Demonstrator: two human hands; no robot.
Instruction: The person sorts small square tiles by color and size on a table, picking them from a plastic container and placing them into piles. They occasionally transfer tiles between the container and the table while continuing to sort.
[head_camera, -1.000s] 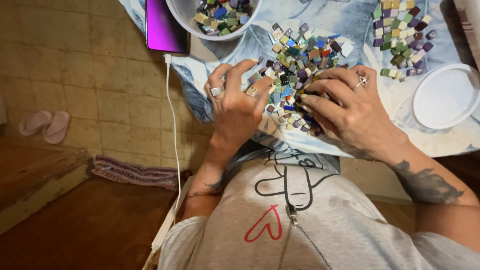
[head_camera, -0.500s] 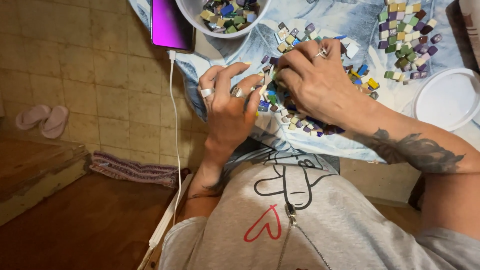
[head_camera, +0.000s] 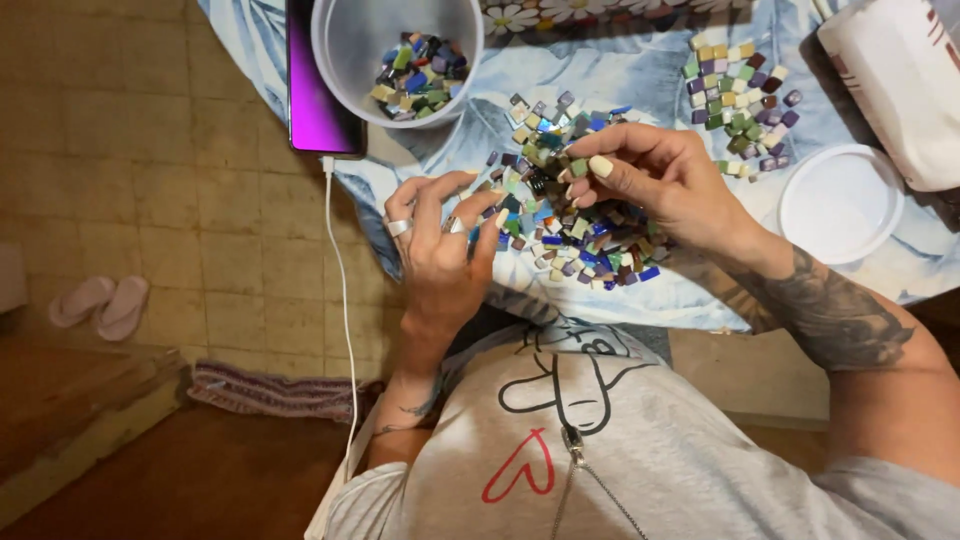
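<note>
Right hand (head_camera: 665, 185) has lifted off the loose pile of small coloured square mosaic tiles (head_camera: 560, 220) on the counter – grip now pinches one green tile (head_camera: 579, 167) above it. Left hand (head_camera: 440, 250) stays at the pile's edge, fingers curled loosely around a few tiles.

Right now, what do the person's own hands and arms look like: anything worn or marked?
The left hand wears silver rings on two fingers, and its forearm bears a small dark tattoo near the wrist. The right hand has long, pale-painted nails; its forearm carries a large dark tattoo. Both forearms are bare, with short light grey sleeves above.
</note>
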